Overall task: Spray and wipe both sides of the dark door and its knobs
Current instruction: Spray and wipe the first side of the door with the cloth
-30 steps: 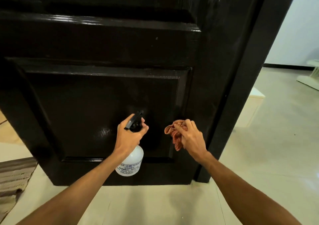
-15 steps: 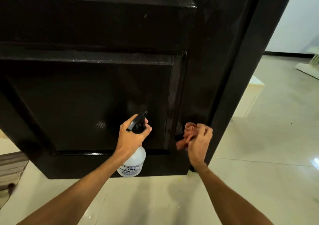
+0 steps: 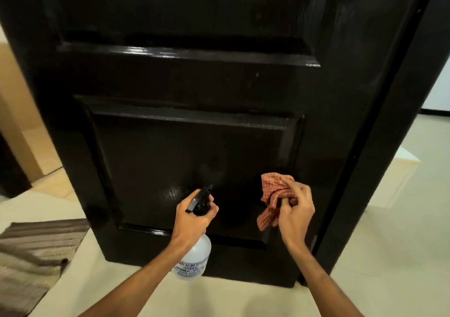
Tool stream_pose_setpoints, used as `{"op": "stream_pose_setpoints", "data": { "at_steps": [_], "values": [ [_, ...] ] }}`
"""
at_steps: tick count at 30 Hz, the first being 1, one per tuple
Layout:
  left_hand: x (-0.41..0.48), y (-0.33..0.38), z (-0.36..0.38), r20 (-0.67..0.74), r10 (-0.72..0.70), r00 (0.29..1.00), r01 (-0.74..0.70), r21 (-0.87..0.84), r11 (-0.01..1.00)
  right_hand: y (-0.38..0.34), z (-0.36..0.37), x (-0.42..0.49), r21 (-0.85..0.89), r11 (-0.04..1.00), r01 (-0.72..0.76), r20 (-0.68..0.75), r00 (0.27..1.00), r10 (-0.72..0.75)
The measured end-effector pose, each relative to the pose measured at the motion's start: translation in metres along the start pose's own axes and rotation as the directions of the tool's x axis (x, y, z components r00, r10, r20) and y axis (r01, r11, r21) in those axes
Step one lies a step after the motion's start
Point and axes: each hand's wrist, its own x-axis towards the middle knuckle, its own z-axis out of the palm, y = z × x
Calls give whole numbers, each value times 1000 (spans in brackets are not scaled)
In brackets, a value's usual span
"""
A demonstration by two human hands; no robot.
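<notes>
Now, door point(image 3: 219, 85): big, dark and shiny. Its low square panel is right in front of both hands.
Left hand point(image 3: 192, 221): its fingers are curled tight round the neck of the spray bottle point(image 3: 194, 258). One finger sits on the black trigger.
Spray bottle: cloudy white with a black top and a label with small print. It hangs upright below the left hand, and its nose points at the low panel.
Right hand point(image 3: 295, 214): its fingers are curled round a bunched-up cloth point(image 3: 272, 195), held near the right edge of the low panel.
Cloth: red and white checks, crumpled, with one end hanging down. It is too hard to tell if it touches the door.
Floor point(image 3: 389, 256): pale and smooth.
Mat point(image 3: 31, 248): brown stripes, lying on the floor to the left of the door.
Box point(image 3: 401, 175): pale, on the floor past the door's right edge.
</notes>
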Motion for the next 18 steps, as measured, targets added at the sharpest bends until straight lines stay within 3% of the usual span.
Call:
{"op": "stream_pose_setpoints", "data": {
  "at_steps": [7,18],
  "values": [
    [6,42,-53,-141,52,989,-57,-30,998,-90,32,8,345,930,-127,71,992,109],
    [27,144,-78,-172,193,966,-198,-9,980,-182,36,70,491,865,105,-47,994,-93]
  ]
}}
